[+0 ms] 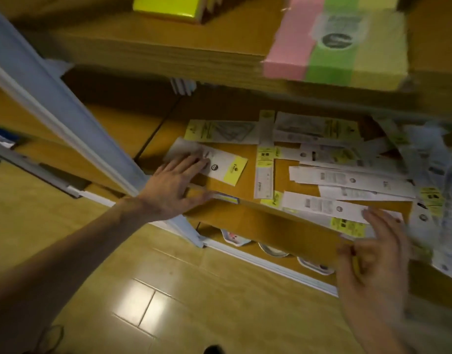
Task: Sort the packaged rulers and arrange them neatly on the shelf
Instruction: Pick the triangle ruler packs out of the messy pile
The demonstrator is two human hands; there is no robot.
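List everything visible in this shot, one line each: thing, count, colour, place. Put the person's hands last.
packaged rulers: many, exact count unclear, white with yellow labels, scattered and overlapping on the middle shelf
short ruler pack: one, white with a yellow end, left part of the same shelf
shelf: one, brown wood, centre of view
coloured paper pack: one, pink, green and yellow bands, upper shelf at right
yellow pack: one, upper shelf at top left
trays: three partly seen, light-coloured, lower shelf
floor: tan glossy tiles, bottom
left hand: fingers spread flat, resting on the short ruler pack
right hand: blurred, fingers on the front ruler packs at the shelf edge
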